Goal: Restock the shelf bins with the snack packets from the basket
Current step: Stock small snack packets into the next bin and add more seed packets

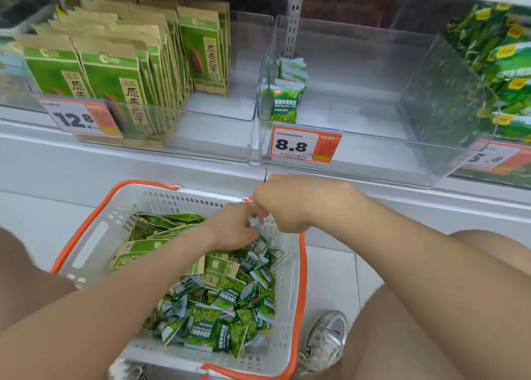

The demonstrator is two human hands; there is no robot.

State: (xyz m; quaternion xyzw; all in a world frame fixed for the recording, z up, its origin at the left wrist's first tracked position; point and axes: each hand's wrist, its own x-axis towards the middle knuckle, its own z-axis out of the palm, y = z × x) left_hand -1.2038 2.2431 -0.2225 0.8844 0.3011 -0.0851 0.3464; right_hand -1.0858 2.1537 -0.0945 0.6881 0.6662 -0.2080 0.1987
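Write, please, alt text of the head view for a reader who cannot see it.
A person's left hand and right hand meet in a white basket of green snack packets, apparently gathering some. Above, the clear 8.8 bin holds only a few pea packets.
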